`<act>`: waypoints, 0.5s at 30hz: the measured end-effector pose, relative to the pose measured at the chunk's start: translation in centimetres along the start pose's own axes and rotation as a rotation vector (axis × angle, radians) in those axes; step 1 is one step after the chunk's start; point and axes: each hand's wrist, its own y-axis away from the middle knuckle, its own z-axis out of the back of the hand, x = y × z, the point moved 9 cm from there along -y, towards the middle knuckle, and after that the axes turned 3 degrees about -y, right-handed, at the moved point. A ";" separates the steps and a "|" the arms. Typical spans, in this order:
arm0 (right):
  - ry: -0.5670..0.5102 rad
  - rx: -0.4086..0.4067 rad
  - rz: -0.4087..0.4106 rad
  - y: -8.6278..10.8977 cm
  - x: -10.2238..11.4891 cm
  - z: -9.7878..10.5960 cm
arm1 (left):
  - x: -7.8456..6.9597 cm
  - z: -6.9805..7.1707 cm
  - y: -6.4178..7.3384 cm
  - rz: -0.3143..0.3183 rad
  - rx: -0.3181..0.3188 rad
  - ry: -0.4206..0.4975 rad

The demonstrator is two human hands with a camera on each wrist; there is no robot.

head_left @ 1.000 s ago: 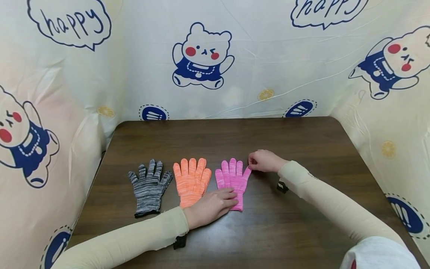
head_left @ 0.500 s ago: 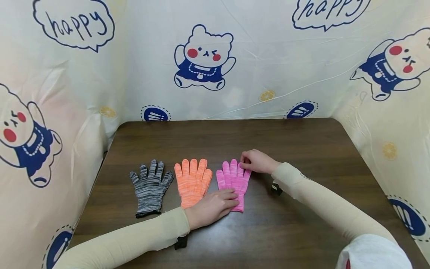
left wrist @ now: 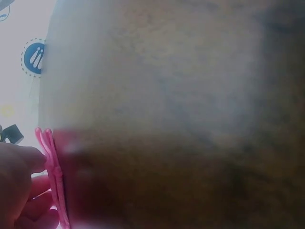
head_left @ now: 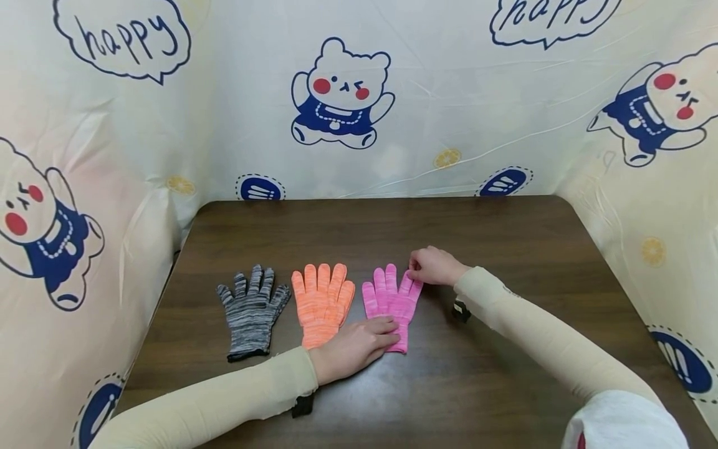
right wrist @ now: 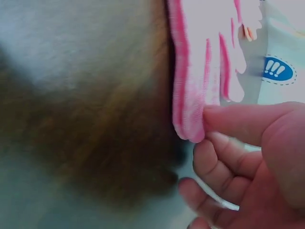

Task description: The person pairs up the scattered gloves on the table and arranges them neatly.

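The pink knit glove (head_left: 387, 300) lies flat on the table, rightmost of the row, its fingers pointing to the far side. My left hand (head_left: 352, 349) rests on its lower palm and cuff with fairly straight fingers. My right hand (head_left: 436, 266) pinches a finger of the glove at the upper right. In the right wrist view the thumb presses on the tip of the glove (right wrist: 195, 95), with the curled index finger (right wrist: 206, 157) just below it. Left of it lie an orange glove (head_left: 322, 299), its cuff partly hidden by my left hand, and a grey-black striped glove (head_left: 250, 318).
The dark wooden table (head_left: 493, 386) has a far edge against a white curtain (head_left: 241, 112) printed with bears. The curtain also hangs along both sides. My left forearm (head_left: 224, 396) crosses the table's front left.
My right hand has gone from the glove's thumb to the finger beside it, then shifted slightly right, and that finger now leans right. The left hand has stayed in place.
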 end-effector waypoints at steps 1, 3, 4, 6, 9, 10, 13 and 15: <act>-0.015 -0.002 0.008 -0.2 0.2 0.1 | 0.0 0.1 0.0 0.000 0.001 0.000; -0.060 -0.009 0.033 -0.5 0.6 0.1 | -0.1 0.2 -0.1 0.001 0.008 0.001; -0.081 -0.015 0.046 -0.8 0.8 0.1 | -0.1 0.2 -0.1 0.003 0.012 -0.001; -0.106 -0.030 0.076 -1.3 1.2 0.0 | -0.1 0.1 -0.1 0.008 0.022 -0.003; -0.133 -0.041 0.110 -1.9 1.7 -0.3 | -0.2 0.1 -0.1 0.010 0.024 -0.008; -0.133 -0.043 0.120 -2.0 1.8 -0.4 | -0.2 0.1 -0.1 0.009 0.022 -0.011; -0.131 -0.040 0.126 -2.2 2.0 -0.6 | -0.2 0.2 -0.2 0.008 0.014 -0.012; -0.101 -0.048 0.114 -2.2 1.9 -0.5 | -0.2 0.3 -0.2 0.011 0.013 -0.011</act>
